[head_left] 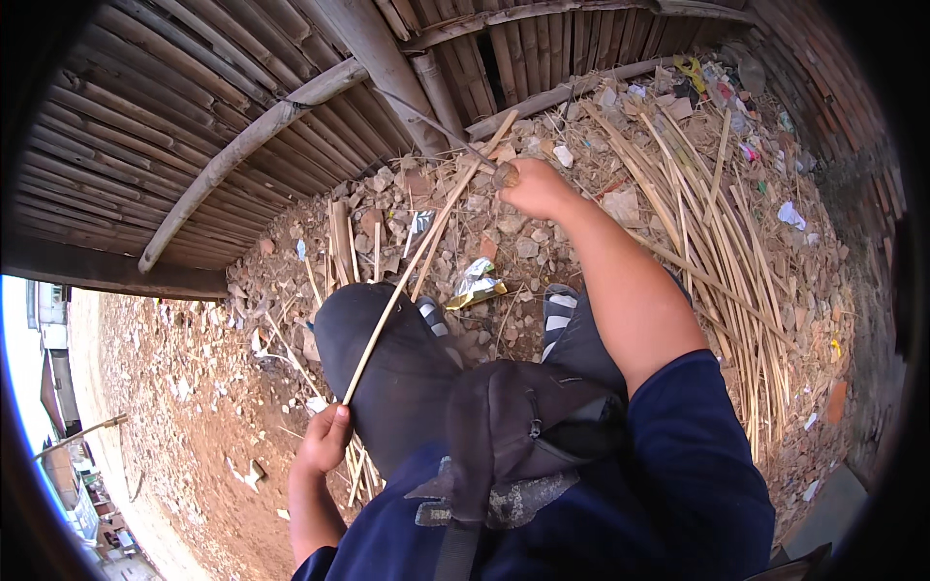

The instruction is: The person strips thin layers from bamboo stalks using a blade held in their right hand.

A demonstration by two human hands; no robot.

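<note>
Head view: your left hand (pixel 325 441) pinches a wooden strip (pixel 381 327), your right hand (pixel 539 190) wraps a knife (pixel 450 136).
Your strip slants over your left thigh (pixel 373 363) and across the knife blade; left thumb and fingers are closed on its near end, right fist closed on the handle. Expect it light and springy, probably splintery along the edges, so hold the flat faces, well away from the blade.
</note>
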